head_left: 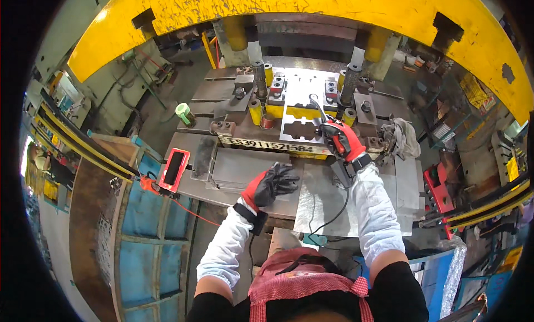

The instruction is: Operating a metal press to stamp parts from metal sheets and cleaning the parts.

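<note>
My right hand (pixel 344 139), in a red and black glove, is closed round a grey hand tool (pixel 316 106) with a rounded end; its exact kind is unclear. The tool's end rests on or hangs just above a bright metal sheet (pixel 290 112) with shaped cut-outs, which lies on the press die (pixel 272 112). My left hand (pixel 272 186), in a matching glove, has its fingers apart and holds nothing. It is over the near edge of a stack of flat grey metal sheets (pixel 245 165); whether it touches them I cannot tell.
Guide posts (pixel 349 83) rise on both sides of the die, beneath a yellow press beam (pixel 311 2). A red-framed box (pixel 174 169) and a green-topped container (pixel 183 112) stand left. Grey rags (pixel 401 138) lie right. A large metal sheet (pixel 328 202) lies nearest me.
</note>
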Tool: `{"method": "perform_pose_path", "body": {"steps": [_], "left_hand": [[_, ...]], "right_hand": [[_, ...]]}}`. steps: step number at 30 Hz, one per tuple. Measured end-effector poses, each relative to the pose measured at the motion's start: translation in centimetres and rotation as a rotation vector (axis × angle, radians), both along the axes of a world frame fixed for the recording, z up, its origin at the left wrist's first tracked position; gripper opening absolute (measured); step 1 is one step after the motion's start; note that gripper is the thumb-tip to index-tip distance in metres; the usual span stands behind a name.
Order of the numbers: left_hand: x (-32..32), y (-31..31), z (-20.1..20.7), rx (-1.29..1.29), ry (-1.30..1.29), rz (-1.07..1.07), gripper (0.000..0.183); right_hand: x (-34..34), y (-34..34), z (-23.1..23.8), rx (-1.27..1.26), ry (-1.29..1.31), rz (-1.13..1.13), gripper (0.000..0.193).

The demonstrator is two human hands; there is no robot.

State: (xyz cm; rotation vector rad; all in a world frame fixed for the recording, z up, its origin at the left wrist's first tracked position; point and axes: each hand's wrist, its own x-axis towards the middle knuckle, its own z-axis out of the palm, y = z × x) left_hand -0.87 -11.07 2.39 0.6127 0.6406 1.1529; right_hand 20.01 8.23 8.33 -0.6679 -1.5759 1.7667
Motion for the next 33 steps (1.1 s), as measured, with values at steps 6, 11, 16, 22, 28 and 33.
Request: {"method": "perform_pose_path", "body": {"steps": [6,11,16,22,28,33], "left_hand": [[2.2,8.2,1.6,-0.011,-0.591,0.229,0.048],[2.7,10.5,0.9,-0.001,-0.394,0.415,0.043],[2.1,9.7,1.6,0.047,-0.244,0.501,0.041],[2.3,10.7,1.1,-0.077,-0.315,0.495,0.040],[2.4,11.1,0.5,-0.104,-0.381,0.463,0.042],[2.7,11.2,0.6,-0.092,-0.377,0.485,0.039]], "right_hand": [[0.3,-0.1,0.1,0.029,-0.037,-0.082,0.014],[0.0,-1.1,0.8,-0.047,-0.004,-0.143,0.017],[4.8,-7.3,-0.8,0.075,0.161,-0.395,0.045],[14.5,-16.4,-11.9,-0.262,0.102,-0.873,0.048],[18.4,-17.7,-19.2,-0.401,0.410,-0.830,0.017],[18.4,-17.8,-19.2,-0.461,0.310,-0.914,0.015]]}}
